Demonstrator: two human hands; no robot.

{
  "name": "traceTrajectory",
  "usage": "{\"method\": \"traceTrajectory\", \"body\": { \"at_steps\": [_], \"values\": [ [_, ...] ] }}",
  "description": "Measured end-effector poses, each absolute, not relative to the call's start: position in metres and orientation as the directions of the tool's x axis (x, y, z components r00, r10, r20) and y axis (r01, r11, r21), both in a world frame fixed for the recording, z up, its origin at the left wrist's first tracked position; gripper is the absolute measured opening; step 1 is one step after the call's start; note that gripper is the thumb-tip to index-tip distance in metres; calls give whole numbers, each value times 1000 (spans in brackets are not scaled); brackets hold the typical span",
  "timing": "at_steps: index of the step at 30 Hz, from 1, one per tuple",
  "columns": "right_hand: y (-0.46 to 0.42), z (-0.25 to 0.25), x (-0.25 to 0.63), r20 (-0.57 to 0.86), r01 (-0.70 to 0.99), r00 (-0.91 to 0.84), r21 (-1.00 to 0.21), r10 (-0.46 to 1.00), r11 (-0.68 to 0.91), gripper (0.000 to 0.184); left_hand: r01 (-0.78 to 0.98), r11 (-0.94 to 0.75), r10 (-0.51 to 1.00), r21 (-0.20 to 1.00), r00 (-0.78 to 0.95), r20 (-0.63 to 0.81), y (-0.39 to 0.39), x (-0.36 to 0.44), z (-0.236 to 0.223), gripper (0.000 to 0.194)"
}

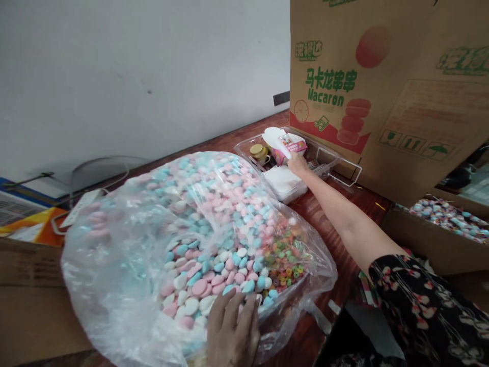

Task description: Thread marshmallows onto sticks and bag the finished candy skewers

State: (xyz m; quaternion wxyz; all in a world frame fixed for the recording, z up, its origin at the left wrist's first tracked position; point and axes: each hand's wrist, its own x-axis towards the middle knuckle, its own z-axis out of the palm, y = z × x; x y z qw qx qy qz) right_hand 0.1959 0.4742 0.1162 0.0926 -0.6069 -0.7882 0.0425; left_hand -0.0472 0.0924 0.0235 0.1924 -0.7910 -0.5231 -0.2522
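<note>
Over the clear tray, my right hand sits right at the pink carton, its grip hidden; my left hand lies spread, pressing the plastic bag of pastel candies.

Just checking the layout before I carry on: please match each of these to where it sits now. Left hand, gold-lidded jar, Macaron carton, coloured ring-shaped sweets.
Things:
1. left hand
2. gold-lidded jar
3. Macaron carton
4. coloured ring-shaped sweets

Places:
A. standing behind the clear plastic tray
B. inside the plastic bag, beside the pink and blue sweets
C. in the clear plastic tray
D. resting on the outside of the plastic bag

Pairs: 1-D, 2-C, 3-A, 4-B
</note>
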Motion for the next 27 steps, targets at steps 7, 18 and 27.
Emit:
{"method": "traceTrajectory", "body": {
  "at_steps": [7, 18, 27],
  "values": [
    [420, 125, 235, 482, 202, 248, -874, 840, 442, 38, 905, -422, 732, -46, 370, 572, 78, -46, 30, 41],
    [239, -41, 316, 132, 73, 27, -989, 991, 130, 46, 833, -553, 669, -26, 462, 582, 54, -18, 23, 32],
    [222, -31, 320, 23, -51, 15, -998, 1000, 24, 50, 819, -573, 652, 23, 439, 618, 31, 1, 23, 29]
  ]
}}
